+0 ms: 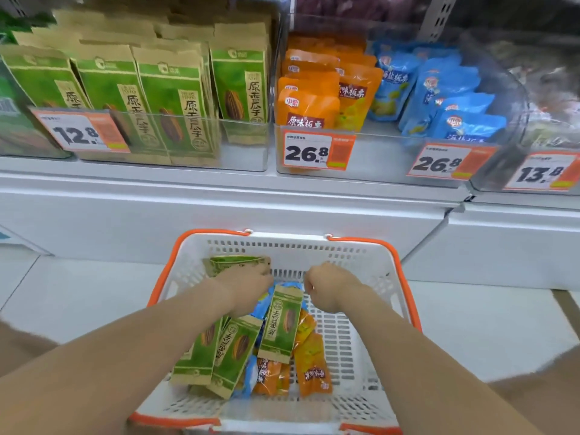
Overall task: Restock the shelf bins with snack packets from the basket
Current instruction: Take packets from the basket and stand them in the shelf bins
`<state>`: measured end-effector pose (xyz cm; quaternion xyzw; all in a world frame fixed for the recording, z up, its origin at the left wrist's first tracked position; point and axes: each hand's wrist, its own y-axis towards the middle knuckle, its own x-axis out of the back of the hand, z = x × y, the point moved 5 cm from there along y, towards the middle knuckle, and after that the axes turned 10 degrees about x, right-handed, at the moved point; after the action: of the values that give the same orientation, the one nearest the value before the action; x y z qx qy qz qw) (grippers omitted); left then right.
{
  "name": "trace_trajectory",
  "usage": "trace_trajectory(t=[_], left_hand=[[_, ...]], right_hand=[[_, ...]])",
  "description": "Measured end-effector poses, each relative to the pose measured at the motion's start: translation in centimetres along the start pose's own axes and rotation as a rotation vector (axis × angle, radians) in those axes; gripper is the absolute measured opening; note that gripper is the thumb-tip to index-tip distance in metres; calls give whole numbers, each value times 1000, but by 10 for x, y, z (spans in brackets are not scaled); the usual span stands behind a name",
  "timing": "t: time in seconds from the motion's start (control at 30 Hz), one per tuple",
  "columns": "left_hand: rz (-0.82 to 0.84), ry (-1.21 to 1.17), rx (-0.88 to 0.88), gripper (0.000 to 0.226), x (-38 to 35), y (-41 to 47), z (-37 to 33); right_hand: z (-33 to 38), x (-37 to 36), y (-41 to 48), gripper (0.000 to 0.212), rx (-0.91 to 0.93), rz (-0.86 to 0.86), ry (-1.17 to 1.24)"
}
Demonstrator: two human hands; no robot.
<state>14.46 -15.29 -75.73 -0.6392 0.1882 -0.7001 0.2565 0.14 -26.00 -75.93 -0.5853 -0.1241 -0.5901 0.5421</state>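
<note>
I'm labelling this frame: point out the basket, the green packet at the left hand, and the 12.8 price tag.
basket (298, 246): head view, far wall.
green packet (232, 264): head view, printed face.
12.8 price tag (75, 133): head view, the digits.

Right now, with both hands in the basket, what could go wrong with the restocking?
The left hand grips a green packet by one end, so it may slip or bend on the way up. The green bin already looks tightly packed; pushing one more in could crush or tip a row. In the basket, orange packets and blue packets lie mixed with green ones, so a wrong one could easily reach a bin.
</note>
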Motion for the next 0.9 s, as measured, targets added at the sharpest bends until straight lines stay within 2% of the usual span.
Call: trace_trajectory(t=[0.17,0.27,0.37,0.6,0.73,0.8,0.9], left_hand=[[121,119,-14,83,-36,26,2],[168,113,-19,85,-46,36,1],[106,68,-2,89,-43,44,-3],[-44,11,40,53,-31,49,0],[-84,-10,-8,30,-14,35,4],[-133,-99,13,12,-3,27,9],[-174,-446,78,22,14,17,17]], right_hand=[[-5,-9,18,23,-12,52,29],[-6,-9,26,24,-19,56,53],[-9,-6,29,26,-21,64,65],[-16,-2,23,19,-56,111,33],[-8,4,15,25,-57,125,36],[-2,8,9,28,-53,115,37],[4,17,1,35,-41,95,68]])
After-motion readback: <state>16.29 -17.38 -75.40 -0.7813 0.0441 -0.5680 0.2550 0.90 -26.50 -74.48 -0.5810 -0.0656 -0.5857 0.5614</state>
